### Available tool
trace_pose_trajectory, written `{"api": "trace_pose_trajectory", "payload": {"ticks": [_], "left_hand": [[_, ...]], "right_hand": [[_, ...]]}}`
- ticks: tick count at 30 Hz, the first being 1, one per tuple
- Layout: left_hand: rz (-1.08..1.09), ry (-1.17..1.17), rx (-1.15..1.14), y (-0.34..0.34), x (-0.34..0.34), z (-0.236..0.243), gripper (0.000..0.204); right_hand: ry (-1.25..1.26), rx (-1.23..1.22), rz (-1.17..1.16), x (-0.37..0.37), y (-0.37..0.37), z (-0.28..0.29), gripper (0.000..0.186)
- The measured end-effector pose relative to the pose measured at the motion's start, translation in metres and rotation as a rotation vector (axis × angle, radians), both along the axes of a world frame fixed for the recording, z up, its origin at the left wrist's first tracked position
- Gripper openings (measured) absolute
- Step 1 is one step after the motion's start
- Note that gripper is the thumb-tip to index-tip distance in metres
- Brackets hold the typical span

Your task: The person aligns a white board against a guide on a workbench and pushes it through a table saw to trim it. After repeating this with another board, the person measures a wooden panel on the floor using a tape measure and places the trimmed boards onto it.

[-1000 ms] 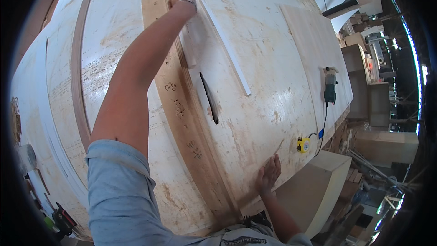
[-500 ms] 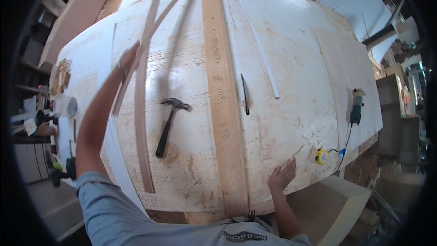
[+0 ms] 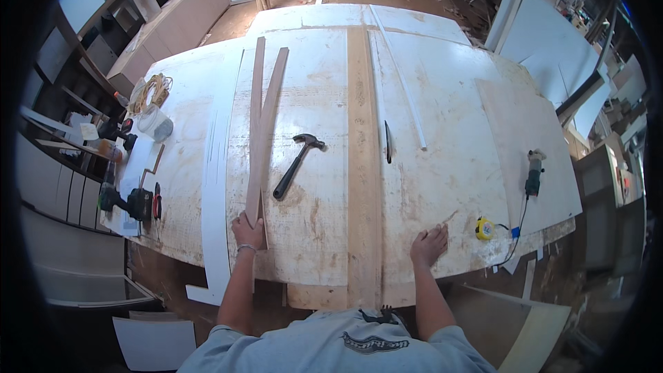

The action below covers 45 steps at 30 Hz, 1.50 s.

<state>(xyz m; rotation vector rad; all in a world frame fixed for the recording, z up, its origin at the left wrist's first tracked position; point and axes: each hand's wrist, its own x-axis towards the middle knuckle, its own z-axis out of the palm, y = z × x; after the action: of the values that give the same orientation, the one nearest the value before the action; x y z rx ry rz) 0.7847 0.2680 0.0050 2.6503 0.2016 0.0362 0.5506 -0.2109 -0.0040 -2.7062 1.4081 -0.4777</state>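
Gripping the near ends of two thin wood strips (image 3: 261, 131), my left hand (image 3: 248, 232) is closed on them at the workbench (image 3: 456, 186) edge. My right hand (image 3: 429, 244) rests flat, fingers released, beside the yellow tape measure (image 3: 485, 228). A hammer (image 3: 297, 164) lies nearby.

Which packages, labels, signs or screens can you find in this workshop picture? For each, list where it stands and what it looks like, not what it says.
Clear plastic tub: left part of the bench, by a coil of cord; round, see-through, any label too small to tell.
Sheet of paper: left bench edge, under the power tools; flat, white.
Screens and signs: none can be made out.
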Motion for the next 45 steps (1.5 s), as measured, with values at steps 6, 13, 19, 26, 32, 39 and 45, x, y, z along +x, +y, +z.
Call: {"api": "trace_pose_trajectory", "payload": {"ticks": [6,13,19,26,32,39,45], "left_hand": [[0.024,0.109,0.166,-0.035,-0.047,0.003,0.077],[0.042,0.449,-0.651,0.060,-0.082,0.040,0.062],[-0.167,0.755,-1.589,0.047,-0.182,0.041,0.049],[-0.169,0.909,-2.294,0.049,-0.305,0.088,0.061],[-0.339,0.948,-2.552,0.008,-0.367,0.175,0.052],[-0.481,0.477,-1.438,0.024,-0.406,0.163,0.053],[-0.798,0.379,-1.001,0.007,-0.432,0.167,0.056]], "right_hand": [[-0.019,0.094,0.089,-0.032,-0.023,-0.002,0.054],[-0.928,2.062,0.627,-0.200,-0.018,0.146,0.061],[0.072,1.266,-0.082,-0.494,0.049,0.000,0.050],[0.773,1.165,-0.126,-0.641,0.172,-0.043,0.042],[-0.112,1.443,0.069,-0.621,0.217,-0.155,0.037],[0.061,1.115,0.057,-0.610,0.231,-0.094,0.033],[0.096,1.085,0.076,-0.657,0.270,-0.063,0.032]]}}
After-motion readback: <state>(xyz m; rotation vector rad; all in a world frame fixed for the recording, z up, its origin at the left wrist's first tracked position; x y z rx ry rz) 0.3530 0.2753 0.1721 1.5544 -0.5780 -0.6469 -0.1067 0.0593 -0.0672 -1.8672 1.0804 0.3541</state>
